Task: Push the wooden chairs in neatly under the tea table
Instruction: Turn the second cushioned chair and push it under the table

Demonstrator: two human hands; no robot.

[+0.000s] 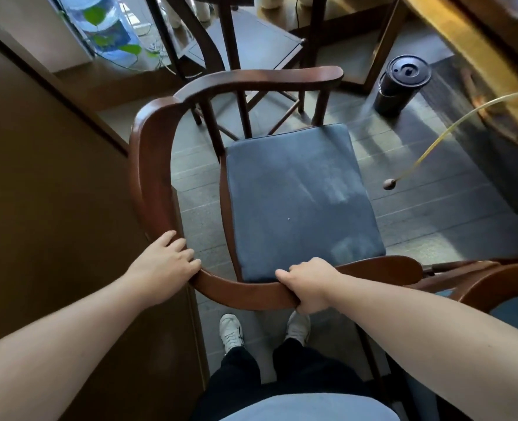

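A wooden chair (pixel 152 153) with a curved brown rail and a blue seat cushion (pixel 297 202) stands right in front of me, seen from above. My left hand (pixel 165 262) grips the rail at its near left bend. My right hand (pixel 309 284) is closed around the rail further right, thumb below. The tea table (pixel 452 28) shows as a yellow-brown wooden edge along the upper right, apart from the chair. A second wooden chair (pixel 251 34) with a dark seat stands beyond, and part of a third chair (pixel 488 281) with a blue cushion sits at my right.
A brown wall or cabinet panel (pixel 38 192) runs close along the left. A black lidded bin (pixel 400 83) stands on the grey tiled floor near the table. A thin yellow tube (pixel 446 135) hangs from the table side. A green plant (pixel 108 34) stands at far left. My white shoes (pixel 230 331) are under the rail.
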